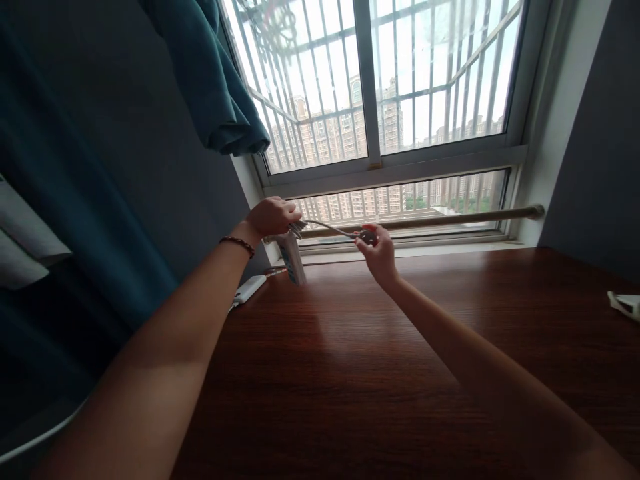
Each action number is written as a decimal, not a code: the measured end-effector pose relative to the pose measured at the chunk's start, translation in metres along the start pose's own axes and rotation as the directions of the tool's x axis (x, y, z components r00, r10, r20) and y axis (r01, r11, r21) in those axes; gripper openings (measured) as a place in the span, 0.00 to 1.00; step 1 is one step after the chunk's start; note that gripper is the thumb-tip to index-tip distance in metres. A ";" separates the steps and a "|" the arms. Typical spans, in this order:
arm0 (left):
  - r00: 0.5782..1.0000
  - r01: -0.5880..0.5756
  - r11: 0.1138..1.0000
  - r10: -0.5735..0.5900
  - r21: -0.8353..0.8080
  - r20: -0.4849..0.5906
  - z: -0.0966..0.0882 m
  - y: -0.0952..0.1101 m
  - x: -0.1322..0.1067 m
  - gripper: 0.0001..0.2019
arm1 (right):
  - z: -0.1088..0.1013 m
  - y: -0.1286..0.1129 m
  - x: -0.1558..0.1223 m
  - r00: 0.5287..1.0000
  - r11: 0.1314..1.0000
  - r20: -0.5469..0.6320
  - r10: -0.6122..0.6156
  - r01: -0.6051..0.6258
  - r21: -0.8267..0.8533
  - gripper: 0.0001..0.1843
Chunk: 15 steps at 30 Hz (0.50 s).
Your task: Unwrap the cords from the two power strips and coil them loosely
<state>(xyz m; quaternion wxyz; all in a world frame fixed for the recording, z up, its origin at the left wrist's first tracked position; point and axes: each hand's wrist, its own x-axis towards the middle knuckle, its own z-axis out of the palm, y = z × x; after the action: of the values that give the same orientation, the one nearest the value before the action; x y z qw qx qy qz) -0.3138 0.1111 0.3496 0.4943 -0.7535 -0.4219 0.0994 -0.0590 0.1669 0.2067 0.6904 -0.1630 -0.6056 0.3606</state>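
Both arms are stretched out over the glossy reddish-brown wooden desk, and here's the thin grey cable, up in the air between the two hands, right in front of the silver-framed window. The left hand, a dark beaded bracelet at its wrist, is clamped on the cable's bunched loops. Across the gap, the right hand has fingers and thumb pinched on a small dark rounded piece at the cable's other end, perhaps a plug; it's too small to be sure from here. The span between them runs nearly straight, dipping towards the right. Just below the left hand there's a pale, narrow upright block, and nearby on the desk lies a flat white oblong case.
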 end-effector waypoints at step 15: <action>0.935 -0.263 0.964 0.267 -0.048 0.234 0.044 0.012 -0.019 0.15 | 0.057 0.035 -0.111 0.831 0.872 0.337 0.443 -0.487 0.055 0.22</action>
<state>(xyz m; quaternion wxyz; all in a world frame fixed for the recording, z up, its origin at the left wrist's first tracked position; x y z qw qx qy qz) -0.3440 0.1242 0.3132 0.4159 -0.7900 -0.3737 0.2515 -0.1248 0.1016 0.1162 0.4863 -0.1979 -0.6229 0.5800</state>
